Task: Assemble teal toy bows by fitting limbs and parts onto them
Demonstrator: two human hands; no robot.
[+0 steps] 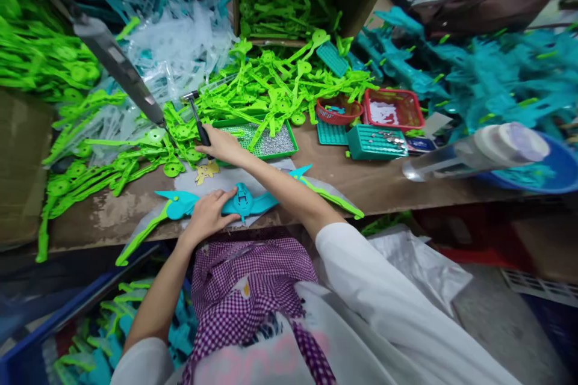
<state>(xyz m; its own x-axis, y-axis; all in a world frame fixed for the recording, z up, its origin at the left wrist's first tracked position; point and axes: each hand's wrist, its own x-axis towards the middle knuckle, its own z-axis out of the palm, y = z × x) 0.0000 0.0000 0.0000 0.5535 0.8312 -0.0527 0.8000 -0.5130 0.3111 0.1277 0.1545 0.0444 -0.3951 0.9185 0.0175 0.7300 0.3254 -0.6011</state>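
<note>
My right hand grips the black handle of a small hammer, its metal head pointing up and away from me. On the table's near edge lies a blue plastic bow-shaped toy part with a green limb at its left end and another green limb at its right. Around the middle of the blue part, my left hand rests with thumb and fingers closed on it. My right forearm hides some of its right side. A yellow cartoon figure shows on the pale sheet beneath.
An electric screwdriver hangs at the left over piled green parts. A green tray holds small metal pieces. To the right stand red baskets, a teal box, a clear bottle and a blue basin.
</note>
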